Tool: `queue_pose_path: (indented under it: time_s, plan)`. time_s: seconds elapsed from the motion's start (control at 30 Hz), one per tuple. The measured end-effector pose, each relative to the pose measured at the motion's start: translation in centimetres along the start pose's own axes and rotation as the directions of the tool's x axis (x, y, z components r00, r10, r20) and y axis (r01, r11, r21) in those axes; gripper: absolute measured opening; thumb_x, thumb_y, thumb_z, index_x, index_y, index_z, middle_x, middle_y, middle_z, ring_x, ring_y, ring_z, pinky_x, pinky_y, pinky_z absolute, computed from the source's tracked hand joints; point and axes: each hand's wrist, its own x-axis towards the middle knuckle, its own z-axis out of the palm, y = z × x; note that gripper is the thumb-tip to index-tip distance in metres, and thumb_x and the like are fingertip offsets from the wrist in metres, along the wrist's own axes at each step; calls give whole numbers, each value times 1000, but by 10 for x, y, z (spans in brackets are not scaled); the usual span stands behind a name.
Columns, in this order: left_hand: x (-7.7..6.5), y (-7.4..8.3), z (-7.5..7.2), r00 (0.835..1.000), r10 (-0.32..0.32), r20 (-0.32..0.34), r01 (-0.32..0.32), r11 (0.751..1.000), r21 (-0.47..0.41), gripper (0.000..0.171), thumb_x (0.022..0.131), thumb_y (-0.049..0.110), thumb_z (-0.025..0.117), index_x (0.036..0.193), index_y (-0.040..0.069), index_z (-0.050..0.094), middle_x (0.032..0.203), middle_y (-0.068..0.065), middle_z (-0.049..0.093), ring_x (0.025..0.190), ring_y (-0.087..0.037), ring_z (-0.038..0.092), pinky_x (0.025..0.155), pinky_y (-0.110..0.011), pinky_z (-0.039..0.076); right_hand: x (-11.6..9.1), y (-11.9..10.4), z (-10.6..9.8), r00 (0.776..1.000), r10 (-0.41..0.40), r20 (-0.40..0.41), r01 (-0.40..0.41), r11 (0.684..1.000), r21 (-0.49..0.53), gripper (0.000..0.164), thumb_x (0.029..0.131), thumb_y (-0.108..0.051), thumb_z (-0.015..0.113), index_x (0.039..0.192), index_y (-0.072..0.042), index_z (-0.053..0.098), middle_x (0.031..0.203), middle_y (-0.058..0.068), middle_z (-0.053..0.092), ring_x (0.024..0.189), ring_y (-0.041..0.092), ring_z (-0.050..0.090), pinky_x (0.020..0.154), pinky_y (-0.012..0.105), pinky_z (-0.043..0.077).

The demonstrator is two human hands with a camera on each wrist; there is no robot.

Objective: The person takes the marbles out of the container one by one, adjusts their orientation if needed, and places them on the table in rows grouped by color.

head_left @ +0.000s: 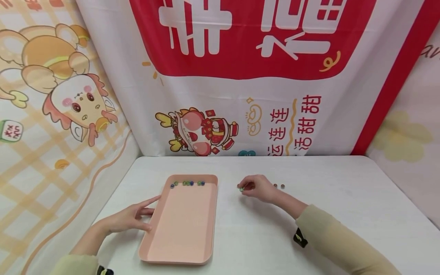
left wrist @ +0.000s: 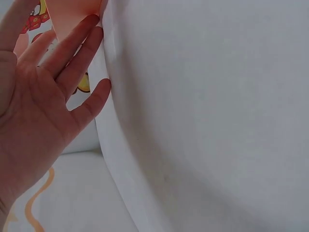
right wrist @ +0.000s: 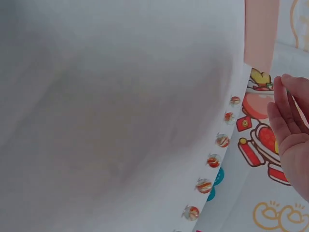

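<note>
While, in the head view, the right hand (head_left: 258, 188) pinches a green marble (head_left: 241, 189) right of the tray (head_left: 182, 225), the left hand (head_left: 130, 218) touches its edge. Left wrist view: fingers spread, holding nothing. Right wrist view: streaked marbles (right wrist: 222, 140), probably light, hard, slippery; best pinched mid-girth.

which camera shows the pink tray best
The head view: it shows nearly all the pink tray from above. Left and right wrist views each catch only a cut-off part near the picture's top edge.
</note>
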Motion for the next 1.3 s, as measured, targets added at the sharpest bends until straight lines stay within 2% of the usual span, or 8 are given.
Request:
queue_pose_path:
  time_s: [0.13, 0.37, 0.67, 0.73, 0.9, 1.0, 1.17, 1.3]
  plan:
    - [-1, 0, 1, 1000, -1, 2, 1, 1000, 5, 92, 87, 10, 73, 155, 4, 12, 138, -28, 48, 128, -43, 44, 92, -26, 42, 2, 8, 3, 999, 25, -22, -25, 1000, 0, 17, 85, -2, 73, 102, -2, 70, 96, 3, 68, 81, 16, 58, 73, 27, 51]
    - [1, 1, 0, 1000, 16, 21, -16, 1000, -5, 92, 88, 9, 72, 155, 3, 9, 141, -32, 42, 129, -49, 38, 93, -29, 43, 11, 12, 2, 994, 81, -77, -84, 995, -45, 16, 84, -2, 75, 98, -5, 69, 88, -2, 65, 80, 14, 58, 72, 28, 50]
    - [2, 0, 0, 1000, 12, 6, -12, 999, 35, 91, 88, 11, 73, 155, 4, 12, 145, -30, 38, 129, -46, 40, 95, -26, 40, 23, 18, 11, 994, 110, -18, -111, 989, -99, 15, 82, -3, 77, 93, -10, 69, 87, -3, 64, 78, 13, 57, 71, 28, 50]
    - [3, 0, 1, 1000, 14, 4, -14, 999, 39, 91, 88, 11, 72, 155, 4, 12, 145, -30, 38, 129, -46, 41, 97, -32, 40, 24, 20, 15, 991, 134, -12, -135, 986, -102, 16, 81, -4, 78, 91, -12, 68, 85, -3, 64, 77, 13, 58, 67, 28, 50]
    - [3, 1, 2, 1000, 3, -2, -3, 999, 50, 91, 88, 12, 73, 155, 4, 12, 143, -29, 41, 129, -44, 42, 99, -57, 33, 23, 21, 20, 983, 185, -5, -184, 977, -111, 16, 81, -4, 78, 90, -14, 68, 83, -3, 62, 74, 15, 56, 62, 28, 50]
    - [2, 1, 2, 1000, 2, -5, -1, 999, 46, 91, 88, 12, 73, 155, 4, 12, 144, -30, 40, 129, -45, 42, 99, -62, 30, 24, 21, 22, 984, 175, -11, -175, 974, -144, 17, 81, -4, 78, 89, -15, 67, 82, -4, 61, 74, 14, 55, 64, 27, 49]
    - [0, 1, 2, 1000, -9, -9, 10, 999, 42, 92, 88, 12, 73, 155, 4, 12, 144, -30, 40, 129, -45, 41, 99, -60, 31, 25, 19, 25, 990, 144, 0, -141, 971, -194, 17, 81, -5, 78, 87, -16, 68, 80, -5, 60, 75, 14, 54, 69, 27, 48]
    - [0, 1, 1, 1000, -20, -7, 20, 999, 30, 92, 87, 12, 73, 156, 5, 11, 142, -30, 43, 130, -45, 40, 99, -50, 36, 26, 18, 25, 990, 140, 1, -136, 969, -206, 17, 80, -4, 79, 86, -16, 68, 79, -5, 60, 74, 14, 54, 69, 28, 48]
